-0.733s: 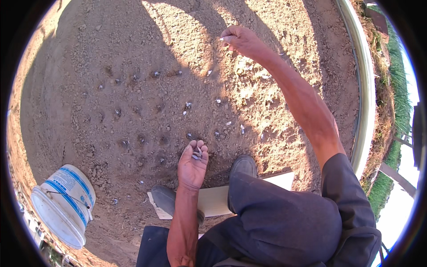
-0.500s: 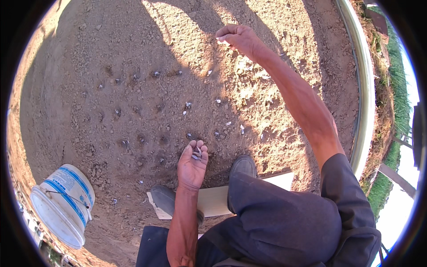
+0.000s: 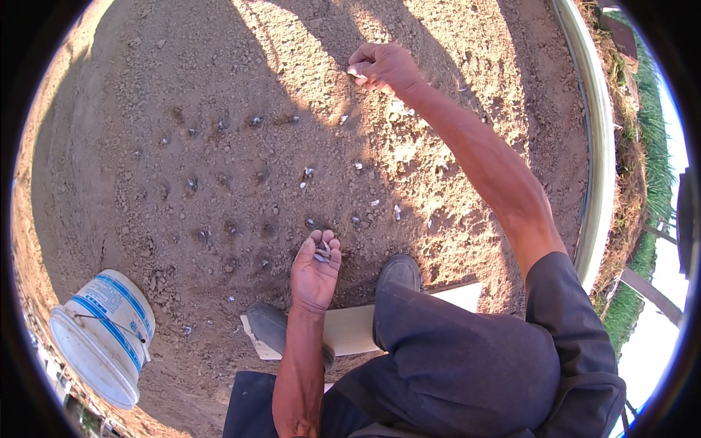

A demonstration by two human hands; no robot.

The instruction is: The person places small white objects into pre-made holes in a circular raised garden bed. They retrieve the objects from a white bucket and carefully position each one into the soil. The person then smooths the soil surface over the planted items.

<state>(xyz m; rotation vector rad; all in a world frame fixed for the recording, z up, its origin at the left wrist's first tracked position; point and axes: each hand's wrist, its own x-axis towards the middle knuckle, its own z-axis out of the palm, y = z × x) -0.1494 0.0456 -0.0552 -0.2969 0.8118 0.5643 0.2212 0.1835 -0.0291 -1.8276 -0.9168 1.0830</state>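
My left hand [image 3: 316, 274] is turned palm up near my shoes, fingers curled around several small pale, purplish garlic cloves [image 3: 322, 253]. Stretched out to the far side over the soil, my right hand [image 3: 387, 69] pinches a whitish garlic clove [image 3: 355, 72] between thumb and fingers. Below it lies brown, crumbly soil [image 3: 241, 197] with rows of small dents. Several pale cloves rest in or beside these dents, such as one clove [image 3: 308, 172] at the middle and another clove [image 3: 397, 212] ahead of my shoe.
A white bucket [image 3: 120, 314] with blue bands and a wire handle lies tilted at the lower left. My shoes rest by a pale board [image 3: 350, 326] on the soil. A curved pale rail [image 3: 600, 146] borders the right side, with green grass [image 3: 653, 131] beyond.
My right hand has shifted slightly to the left, its fingers still pinched on the clove. The left hand stays in nearly the same place.
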